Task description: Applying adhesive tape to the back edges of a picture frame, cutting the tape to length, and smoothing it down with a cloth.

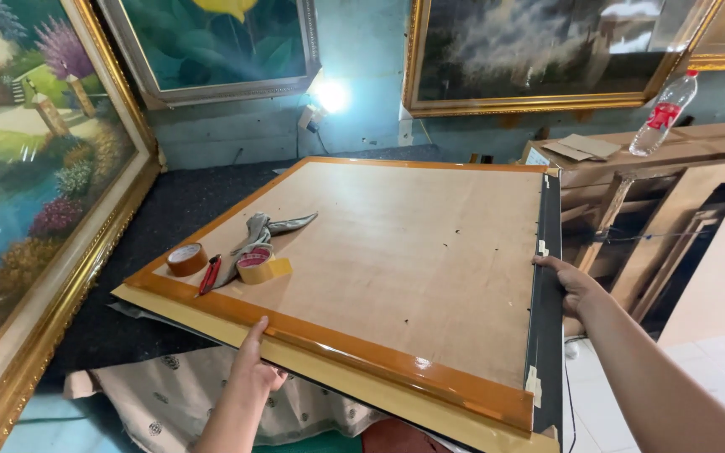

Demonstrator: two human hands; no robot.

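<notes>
A large picture frame lies face down, its brown backing board [396,252] bordered by a glossy orange wooden rim [337,348]. My left hand [253,365] grips the near edge of the frame. My right hand [571,281] holds the frame's right side, by a black strip [547,252]. On the board's left part lie a brown tape roll [186,259], a yellow tape roll [258,266], a red-handled cutter [210,274] and a grey rag [263,228].
Framed paintings lean around: a garden landscape [27,184] at left, a green one [211,46] and a dark one [539,50] at the back. A plastic bottle [665,113] lies on wooden shelving [673,210] at right. Patterned cloth [178,403] hangs below the frame.
</notes>
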